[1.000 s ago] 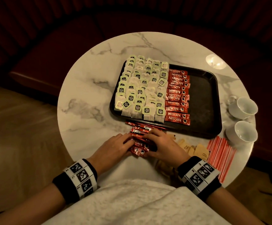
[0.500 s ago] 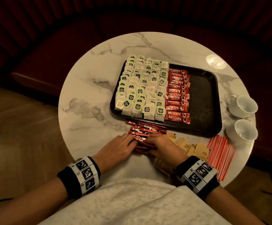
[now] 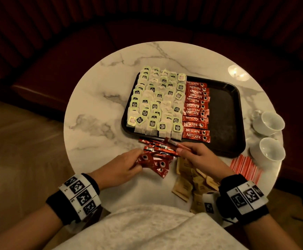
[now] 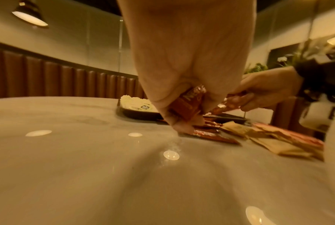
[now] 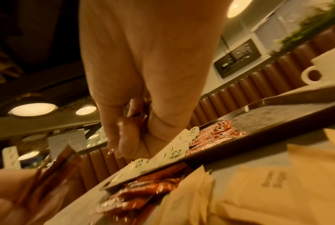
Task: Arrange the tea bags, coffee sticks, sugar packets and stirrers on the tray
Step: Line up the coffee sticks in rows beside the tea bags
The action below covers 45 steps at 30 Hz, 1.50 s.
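Sorting red coffee sticks beside a dark rectangular tray (image 3: 224,112) on a round white marble desk (image 3: 96,98).

Rows of green-tagged tea bags (image 3: 154,103) fill the tray's left part, with a column of red coffee sticks (image 3: 195,110) beside them; its right part is bare. The left hand (image 3: 121,166) has its grip pinched on loose red sticks (image 3: 152,163) at the desk's near edge; the right hand (image 3: 203,159) pinches one stick (image 3: 179,145). Brown sugar packets (image 3: 185,184) and red stirrers (image 3: 244,167) lie on the desk, near two white cups (image 3: 268,138).
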{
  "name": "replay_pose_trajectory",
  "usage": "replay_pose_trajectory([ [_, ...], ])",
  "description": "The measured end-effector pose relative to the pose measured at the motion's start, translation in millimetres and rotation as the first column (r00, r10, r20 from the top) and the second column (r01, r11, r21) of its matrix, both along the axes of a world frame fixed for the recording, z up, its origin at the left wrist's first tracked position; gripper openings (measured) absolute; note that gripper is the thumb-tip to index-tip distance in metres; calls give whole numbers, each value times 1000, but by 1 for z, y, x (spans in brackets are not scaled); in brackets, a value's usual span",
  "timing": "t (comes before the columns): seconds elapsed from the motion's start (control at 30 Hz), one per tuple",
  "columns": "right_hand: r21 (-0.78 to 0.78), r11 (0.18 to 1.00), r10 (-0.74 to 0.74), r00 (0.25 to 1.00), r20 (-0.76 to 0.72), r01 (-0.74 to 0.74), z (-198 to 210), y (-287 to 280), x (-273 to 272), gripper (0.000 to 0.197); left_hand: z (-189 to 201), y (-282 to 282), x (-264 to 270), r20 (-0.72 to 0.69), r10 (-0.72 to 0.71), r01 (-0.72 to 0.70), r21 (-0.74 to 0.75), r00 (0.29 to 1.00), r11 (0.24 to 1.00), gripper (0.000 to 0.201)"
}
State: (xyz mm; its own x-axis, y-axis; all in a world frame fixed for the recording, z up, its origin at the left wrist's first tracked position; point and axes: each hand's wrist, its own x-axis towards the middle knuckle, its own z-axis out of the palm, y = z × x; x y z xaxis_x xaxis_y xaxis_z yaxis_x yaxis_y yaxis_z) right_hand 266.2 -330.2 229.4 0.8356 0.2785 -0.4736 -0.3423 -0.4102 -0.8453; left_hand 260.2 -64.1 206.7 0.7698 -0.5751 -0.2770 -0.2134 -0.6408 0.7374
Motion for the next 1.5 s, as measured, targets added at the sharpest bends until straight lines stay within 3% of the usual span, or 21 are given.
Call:
replay_pose_trajectory([
  [0.1,129,980,-147,988,-40,151,8,-4,7,31,14,-13,9,-192,199,-233,-173,961,957,19],
  [0.2,268,930,-246,968,-57,252,16,-1,14,28,29,-29,19,-459,302,-474,-326,836,818,19],
  [0.27,335,893,-305,952,-39,300,17,1,18,24,39,-38,25,-540,290,-545,-403,790,735,13],
  [0.4,380,858,-390,920,42,346,22,6,22,12,48,-52,34,-581,199,-548,-519,789,656,11],
  [0.6,525,752,-475,880,11,399,33,11,24,27,49,-69,40,-559,206,-527,-506,803,683,17],
  [0.63,532,744,-482,876,10,404,34,11,23,26,47,-71,39,-579,196,-535,-500,791,682,9],
  [0.7,539,716,-524,852,-4,443,34,11,23,19,46,-73,39,-623,213,-576,-466,752,671,16],
  [0.87,567,672,-549,834,-51,477,36,7,23,16,44,-76,39,-603,271,-601,-453,751,658,12],
  [1.03,576,702,-475,878,-62,420,34,13,23,16,47,-82,38,-557,251,-528,-416,791,740,5],
  [1.1,567,723,-452,891,-44,395,33,16,24,14,46,-84,39,-542,243,-509,-417,804,753,13],
  [1.17,564,734,-433,901,-42,379,33,18,25,15,45,-85,41,-539,257,-517,-412,802,750,20],
  [1.33,517,742,-470,881,-52,427,32,16,26,12,47,-86,40,-551,296,-549,-376,780,747,9],
  [1.4,500,727,-501,862,-80,470,31,13,27,22,48,-87,40,-563,312,-581,-394,765,712,11],
  [1.5,424,775,-516,857,-3,468,28,9,28,23,49,-88,43,-547,357,-617,-420,757,665,21],
])
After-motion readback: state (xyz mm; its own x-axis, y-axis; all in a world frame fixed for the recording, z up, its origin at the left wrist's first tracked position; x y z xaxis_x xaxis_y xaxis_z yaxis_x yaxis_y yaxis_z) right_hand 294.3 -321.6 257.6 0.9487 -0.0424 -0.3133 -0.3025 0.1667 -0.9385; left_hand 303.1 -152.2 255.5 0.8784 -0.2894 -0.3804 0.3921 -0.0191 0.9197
